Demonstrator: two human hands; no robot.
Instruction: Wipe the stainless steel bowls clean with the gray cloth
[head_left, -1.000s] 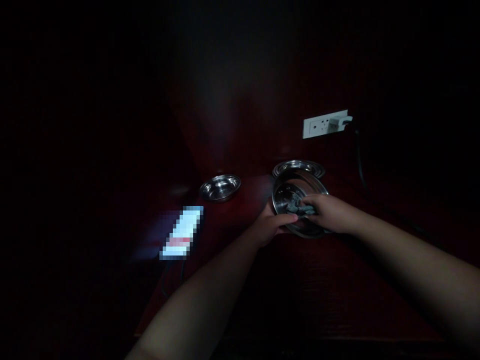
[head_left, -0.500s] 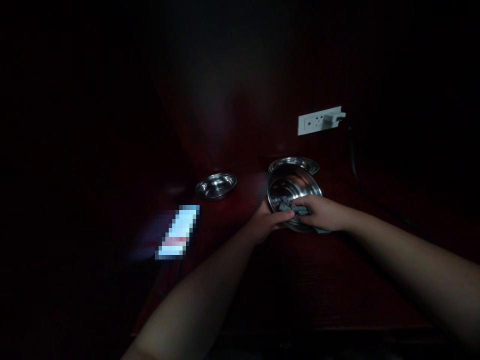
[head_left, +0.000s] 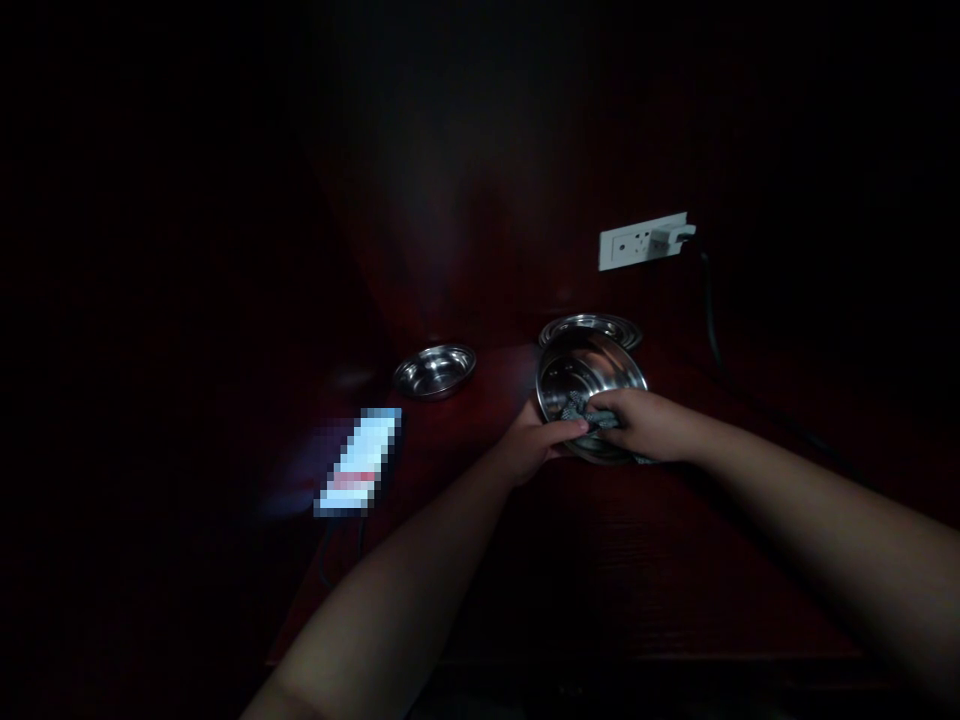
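Note:
A shiny steel bowl (head_left: pixel 562 365) is held tilted, its inside facing me. My left hand (head_left: pixel 531 440) grips its near left rim, thumb over the edge and the other fingers mostly hidden beneath. Inside the bowl, my right hand (head_left: pixel 641 420) pinches a grey-green patterned cloth (head_left: pixel 577 410) against the lower wall. Part of the cloth hangs out below the right hand. Just behind the held bowl lies another round steel dish (head_left: pixel 600 325), partly covered by it.
A shallow steel bowl (head_left: pixel 436 375) sits to the left on the dark red table (head_left: pixel 675 580). Nearer, a lit phone (head_left: pixel 360 465) with a blurred screen lies by the table's left side, a cable below it. A white wall socket (head_left: pixel 637 243) holds a plug with a black cord (head_left: pixel 711 310).
The cloth has shifted slightly inside the bowl under my right hand. Both hands keep their hold, and the whole view has drifted a little.

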